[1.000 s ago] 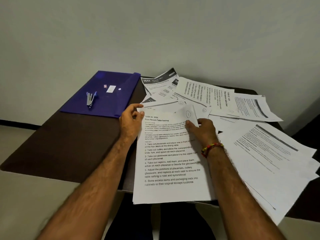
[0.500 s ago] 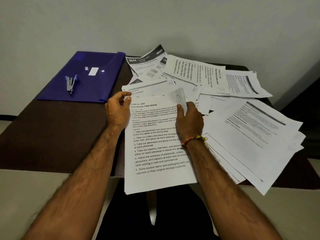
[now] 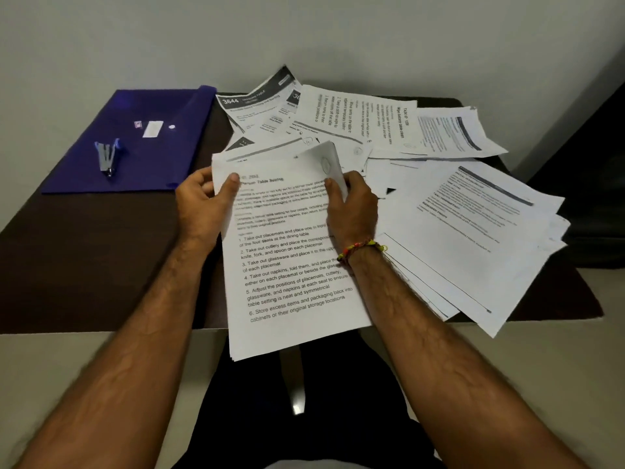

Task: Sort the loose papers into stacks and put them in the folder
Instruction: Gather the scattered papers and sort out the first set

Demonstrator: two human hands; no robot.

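A stack of printed sheets with a numbered list on top hangs over the table's near edge. My left hand grips the stack's upper left corner, thumb on the top page. My right hand pinches the top sheet's upper right corner, which is curled back. Loose papers lie fanned out to the right and more loose papers lie across the back of the table. A blue plastic folder lies flat at the back left, apart from both hands.
A small stapler rests on the folder. The dark brown table has a bare area in front of the folder. A pale wall rises right behind the table. My dark-clothed lap is under the hanging stack.
My left thumb has moved onto the top page at the stack's left corner. The right hand has lifted the top sheet's corner further. The stack has tilted slightly.
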